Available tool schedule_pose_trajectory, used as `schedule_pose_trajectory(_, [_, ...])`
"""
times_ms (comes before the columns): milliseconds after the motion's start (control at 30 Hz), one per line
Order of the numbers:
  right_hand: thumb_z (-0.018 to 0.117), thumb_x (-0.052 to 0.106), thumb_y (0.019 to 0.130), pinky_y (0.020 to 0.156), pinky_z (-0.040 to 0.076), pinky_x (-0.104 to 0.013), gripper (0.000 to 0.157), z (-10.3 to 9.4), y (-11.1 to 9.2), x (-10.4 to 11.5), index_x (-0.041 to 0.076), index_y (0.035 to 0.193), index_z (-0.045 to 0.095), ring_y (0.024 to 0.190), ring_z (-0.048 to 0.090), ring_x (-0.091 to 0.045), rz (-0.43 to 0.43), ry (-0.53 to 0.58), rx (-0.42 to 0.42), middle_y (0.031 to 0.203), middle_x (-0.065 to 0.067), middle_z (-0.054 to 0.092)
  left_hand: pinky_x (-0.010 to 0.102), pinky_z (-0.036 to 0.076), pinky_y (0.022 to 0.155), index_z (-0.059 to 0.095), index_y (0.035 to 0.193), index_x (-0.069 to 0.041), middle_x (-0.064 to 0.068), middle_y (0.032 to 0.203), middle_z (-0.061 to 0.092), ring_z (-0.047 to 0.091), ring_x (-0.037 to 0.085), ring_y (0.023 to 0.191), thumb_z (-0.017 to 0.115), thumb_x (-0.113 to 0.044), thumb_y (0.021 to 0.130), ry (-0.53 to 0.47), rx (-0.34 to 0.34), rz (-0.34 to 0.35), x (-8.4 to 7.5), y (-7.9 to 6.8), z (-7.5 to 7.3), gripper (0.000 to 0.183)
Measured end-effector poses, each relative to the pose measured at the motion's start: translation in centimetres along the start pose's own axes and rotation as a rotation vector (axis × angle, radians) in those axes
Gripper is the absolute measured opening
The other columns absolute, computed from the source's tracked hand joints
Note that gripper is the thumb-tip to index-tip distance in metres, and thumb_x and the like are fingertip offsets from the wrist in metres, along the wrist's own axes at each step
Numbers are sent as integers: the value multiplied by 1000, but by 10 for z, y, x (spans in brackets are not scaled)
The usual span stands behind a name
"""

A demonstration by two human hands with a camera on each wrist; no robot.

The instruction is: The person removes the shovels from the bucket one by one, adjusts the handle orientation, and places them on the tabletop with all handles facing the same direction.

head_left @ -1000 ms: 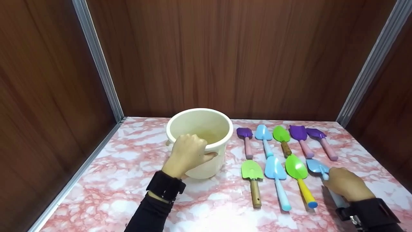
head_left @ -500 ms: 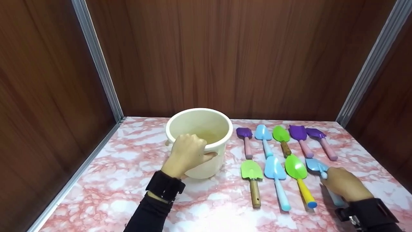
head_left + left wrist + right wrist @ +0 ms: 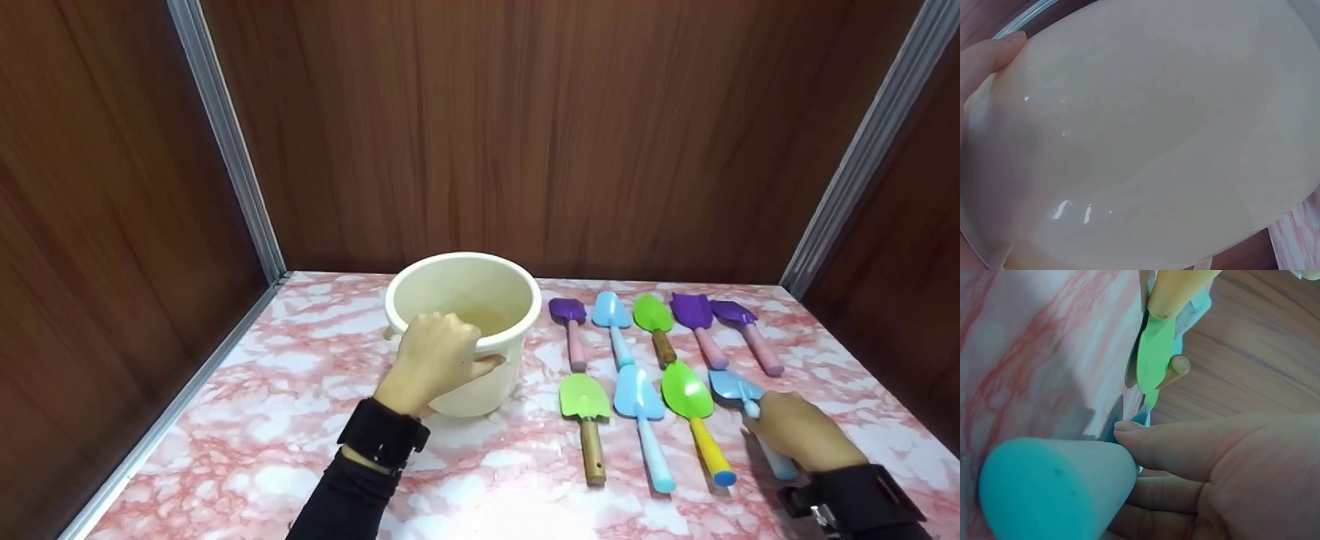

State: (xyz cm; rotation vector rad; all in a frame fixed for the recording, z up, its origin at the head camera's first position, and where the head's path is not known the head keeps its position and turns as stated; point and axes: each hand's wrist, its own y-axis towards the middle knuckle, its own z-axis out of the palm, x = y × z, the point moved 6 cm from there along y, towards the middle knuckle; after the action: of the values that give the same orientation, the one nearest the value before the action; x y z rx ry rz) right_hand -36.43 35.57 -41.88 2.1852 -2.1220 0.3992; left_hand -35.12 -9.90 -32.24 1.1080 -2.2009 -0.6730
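In the head view a cream bucket (image 3: 480, 386) stands left of the middle of the table, with some liquid showing at its bottom. My left hand (image 3: 439, 356) grips its near rim, fingers over the inside and thumb along the outer wall. The left wrist view is filled by the bucket wall (image 3: 1145, 124), with the thumb (image 3: 994, 59) at its edge. At the right, my right hand (image 3: 802, 427) holds a blue trowel (image 3: 735, 386) by its pale handle. In the right wrist view, thumb and fingers pinch that handle (image 3: 1100, 467), its turquoise end toward the camera.
Left of the held trowel lie a green trowel with yellow handle (image 3: 686, 390), a blue trowel (image 3: 637, 394) and a green trowel with wooden handle (image 3: 585, 397). Behind is a row of purple, blue and green trowels (image 3: 652, 313). Brown wood-grain walls (image 3: 510, 135) enclose the pink marbled table (image 3: 300, 420).
Both hands keep their holds, and the bucket stays in place. The whole scene shifts very slightly to the left in the head view.
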Motion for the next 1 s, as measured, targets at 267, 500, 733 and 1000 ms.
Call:
schedule_pose_trajectory(267, [66, 18, 98, 66, 52, -43, 34, 3, 1, 0, -16, 100, 65, 71, 61, -26, 33, 3, 40, 82, -17, 61, 38, 37, 43, 56, 54, -17, -6, 51, 35, 44, 20, 45, 84, -63, 81, 13, -2, 5, 0, 0, 0, 61])
schedule_pose_trajectory(500, [64, 18, 99, 62, 51, -39, 33, 1, -1, -1, -15, 97, 64, 68, 60, -25, 31, 16, 37, 80, -16, 59, 39, 40, 43, 56, 54, -17, -5, 51, 38, 46, 20, 45, 83, -64, 82, 0, 15, -4, 0, 0, 2, 61])
schedule_pose_trajectory(733, [62, 24, 103, 58, 49, -45, 38, -25, -9, 8, -12, 116, 65, 65, 59, -30, -19, -16, -43, 77, -19, 59, 39, 40, 43, 57, 55, -16, -5, 51, 38, 44, 20, 46, 84, -63, 82, 2, 4, -2, -1, 1, 0, 60])
schedule_pose_trajectory(1000, [67, 22, 101, 54, 40, -40, 27, -90, -17, 97, -1, 89, 69, 60, 52, -25, -198, -60, -355, 64, -7, 52, 38, 40, 43, 54, 54, -17, -5, 53, 33, 39, 18, 46, 82, -65, 83, 25, 17, 2, -1, 0, 0, 62])
